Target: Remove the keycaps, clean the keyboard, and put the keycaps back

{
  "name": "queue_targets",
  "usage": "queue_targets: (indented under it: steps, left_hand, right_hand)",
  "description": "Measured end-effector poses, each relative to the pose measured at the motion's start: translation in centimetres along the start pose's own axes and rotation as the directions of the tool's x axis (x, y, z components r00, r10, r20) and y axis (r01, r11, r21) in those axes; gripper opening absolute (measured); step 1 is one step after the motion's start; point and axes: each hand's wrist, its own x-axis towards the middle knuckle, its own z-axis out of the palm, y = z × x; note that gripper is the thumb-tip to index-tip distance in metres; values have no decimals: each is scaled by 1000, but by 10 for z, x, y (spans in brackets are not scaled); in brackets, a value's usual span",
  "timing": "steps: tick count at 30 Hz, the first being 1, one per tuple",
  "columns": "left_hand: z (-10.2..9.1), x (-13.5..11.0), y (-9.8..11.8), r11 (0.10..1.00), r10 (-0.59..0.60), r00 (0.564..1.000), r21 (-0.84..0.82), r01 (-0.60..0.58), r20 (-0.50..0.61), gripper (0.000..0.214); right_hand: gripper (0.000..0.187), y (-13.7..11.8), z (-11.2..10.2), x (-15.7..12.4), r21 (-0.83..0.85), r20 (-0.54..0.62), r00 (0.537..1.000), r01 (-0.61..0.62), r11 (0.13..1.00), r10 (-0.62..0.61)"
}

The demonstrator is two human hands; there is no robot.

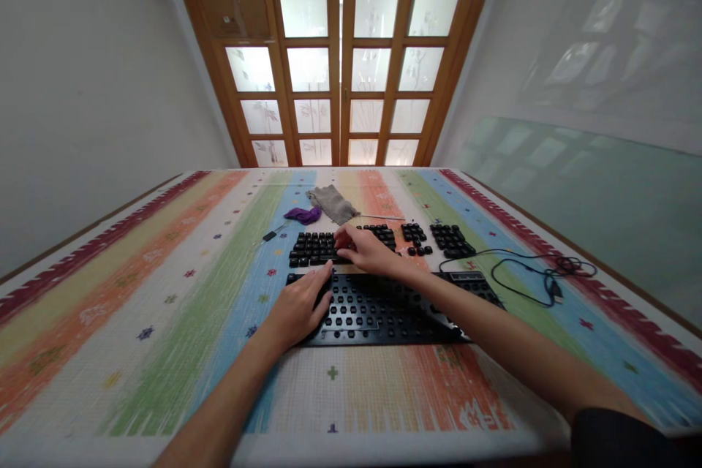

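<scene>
A black keyboard base point(362, 322) without most of its keycaps lies in front of me, its rows of bare key posts showing. My left hand point(301, 305) rests on its left end, fingers stretched forward and thumb apart. Just beyond the base, loose black keycaps point(314, 245) are laid out in rows like a keyboard. Over the left group of these keycaps is my right hand point(370, 252), its fingers bent down in a pinch. What sits between those fingertips, if anything, is hidden. My right forearm passes over the right part of the base.
Behind the keycaps lie a grey cloth point(333, 203), a purple cloth point(303, 215) and a thin rod point(384, 217). A small black item point(270, 236) is to their left. The keyboard's USB cable point(548, 272) coils at the right on the striped tablecloth point(180, 322).
</scene>
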Motion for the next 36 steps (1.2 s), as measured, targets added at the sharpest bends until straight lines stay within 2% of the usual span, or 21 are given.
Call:
queue_targets:
  steps: [7, 14, 22, 28, 36]
  left_hand:
    - [-1, 2, 1, 999, 26, 995, 26, -23, -94, 47]
    - [-1, 1, 0, 1000, 10, 998, -20, -11, -61, 45]
    - [-2, 0, 2, 1000, 14, 999, -19, -15, -42, 43]
    - [-2, 1, 5, 997, 80, 997, 11, -79, -25, 41]
    - [-2, 4, 18, 993, 79, 997, 85, -78, -12, 39]
  right_hand:
    - [26, -22, 4, -26, -65, 91, 996, 27, 998, -21]
    - [24, -19, 14, -31, -84, 129, 992, 26, 996, -15]
    - [26, -20, 21, -35, -186, 100, 993, 77, 980, -59]
    - [24, -15, 25, -37, -189, 70, 991, 128, 974, -117]
    - [24, -14, 24, -36, -255, 103, 980, 193, 947, -171]
